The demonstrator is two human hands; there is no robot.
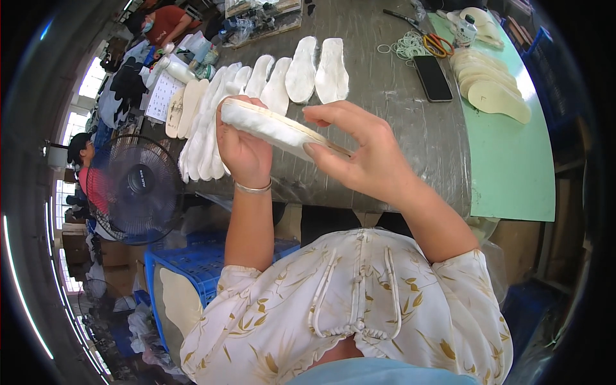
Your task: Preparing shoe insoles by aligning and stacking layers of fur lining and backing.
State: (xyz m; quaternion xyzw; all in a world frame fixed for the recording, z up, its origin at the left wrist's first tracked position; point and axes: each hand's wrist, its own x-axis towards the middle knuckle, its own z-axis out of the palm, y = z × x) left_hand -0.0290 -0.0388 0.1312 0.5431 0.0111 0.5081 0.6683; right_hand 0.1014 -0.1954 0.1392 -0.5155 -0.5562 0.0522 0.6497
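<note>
My left hand (pixel 242 144) is closed round one end of a fleece insole (pixel 269 128). The insole is held edge-on above the near side of the table, its fluffy white side toward me and a thin cream layer along its upper edge. At the insole's other end is my right hand (pixel 369 151), its index finger raised and apart from the thumb. The right thumb appears to touch the fluffy side; the remaining fingers of that hand are mostly hidden. Beyond my hands, a pair of white fleece insoles (pixel 332 70) lies on the table.
More fleece insoles (pixel 208 128) overlap in a row at left. A black phone (pixel 432 78), orange-handled scissors (pixel 438 45) and a small bottle (pixel 465 31) lie at right. Cream insoles (pixel 497 96) rest on a green sheet (pixel 507 167). A fan (pixel 141 179) stands left; two people are beyond.
</note>
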